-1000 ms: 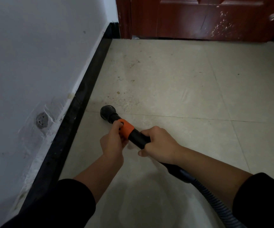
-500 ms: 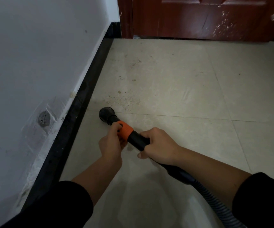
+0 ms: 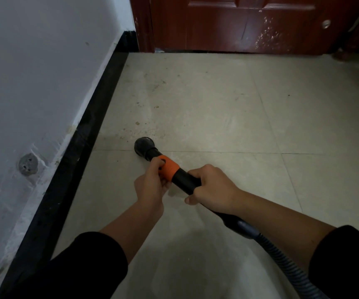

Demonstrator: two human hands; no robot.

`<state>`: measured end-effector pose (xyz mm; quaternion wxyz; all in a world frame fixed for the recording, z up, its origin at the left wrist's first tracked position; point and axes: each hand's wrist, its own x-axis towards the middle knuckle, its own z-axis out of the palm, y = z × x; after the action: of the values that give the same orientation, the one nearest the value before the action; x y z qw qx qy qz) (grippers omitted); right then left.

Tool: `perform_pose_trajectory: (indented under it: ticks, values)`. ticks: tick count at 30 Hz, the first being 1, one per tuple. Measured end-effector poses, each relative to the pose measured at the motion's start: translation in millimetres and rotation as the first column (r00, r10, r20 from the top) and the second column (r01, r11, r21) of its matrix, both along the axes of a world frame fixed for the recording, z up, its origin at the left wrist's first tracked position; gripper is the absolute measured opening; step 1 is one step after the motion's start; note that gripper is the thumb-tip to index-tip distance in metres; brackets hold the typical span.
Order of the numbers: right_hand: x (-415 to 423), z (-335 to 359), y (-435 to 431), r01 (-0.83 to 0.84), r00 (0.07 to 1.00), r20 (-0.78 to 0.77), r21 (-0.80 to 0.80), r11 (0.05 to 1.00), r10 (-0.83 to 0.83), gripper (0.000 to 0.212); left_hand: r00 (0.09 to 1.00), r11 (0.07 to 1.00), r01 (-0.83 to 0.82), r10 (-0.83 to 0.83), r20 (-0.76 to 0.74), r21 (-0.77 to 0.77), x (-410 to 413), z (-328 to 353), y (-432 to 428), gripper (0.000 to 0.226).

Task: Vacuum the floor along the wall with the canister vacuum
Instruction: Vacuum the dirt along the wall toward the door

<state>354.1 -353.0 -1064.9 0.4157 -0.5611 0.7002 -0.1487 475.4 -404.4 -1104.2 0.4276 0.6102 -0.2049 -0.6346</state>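
Both hands grip the wand (image 3: 185, 180): left hand (image 3: 152, 186) on its orange collar (image 3: 169, 168), right hand (image 3: 214, 187) behind. Its nozzle (image 3: 143, 146) sits on the floor (image 3: 217, 108) near the left baseboard (image 3: 83, 145). It looks stiff and light, while the trailing hose (image 3: 286, 260) will probably tug.

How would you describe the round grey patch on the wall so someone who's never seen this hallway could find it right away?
Start at the white wall on the left and follow its black baseboard back from the red door toward the camera. Just above the baseboard, level with the hands holding the vacuum wand, sits the round grey patch. It is the only circular mark there, with small dark holes amid scuffed white paint.
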Motion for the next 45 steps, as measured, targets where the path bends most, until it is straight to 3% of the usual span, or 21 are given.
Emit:
perform_pose_trajectory:
  ticks: [22, 27, 31, 38, 45]
  values:
    - [-39.7, 2.3, 25.2, 0.152, 0.988, -0.014, -0.024, 0.988, -0.152, 0.024, 0.98, 0.987, 0.155, -0.148, -0.133, 0.05, -40.7, 9.1, 8.7, 0.009]
    - [-54.1, 2.6, 35.7, 0.175, 0.984, 0.042, 0.02, 0.984, -0.176, 0.013, 0.971, 0.976, 0.212, -0.206, -0.12, 0.043, -44.2, 7.6, 18.7, 0.014]
    - [-64.7, 1.2, 45.0, 0.16, 0.981, 0.098, 0.051, 0.986, -0.164, 0.025, 0.964, 0.969, 0.245, -0.24, -0.111, 0.033, -44.8, 8.2, 31.6, 0.011]
    - [-54.8, 1.5, 43.1, 0.139, 0.967, 0.2, 0.095, 0.986, -0.156, 0.029, 0.978, 0.98, 0.192, -0.188, -0.089, 0.043, -28.6, 11.1, 35.9, 0.014]
    - [-26.3, -5.7, 25.2, 0.084, 0.962, 0.25, 0.109, 0.99, -0.109, 0.02, 0.989, 0.992, 0.12, -0.116, -0.089, 0.044, 2.5, 12.9, 27.8, 0.013]
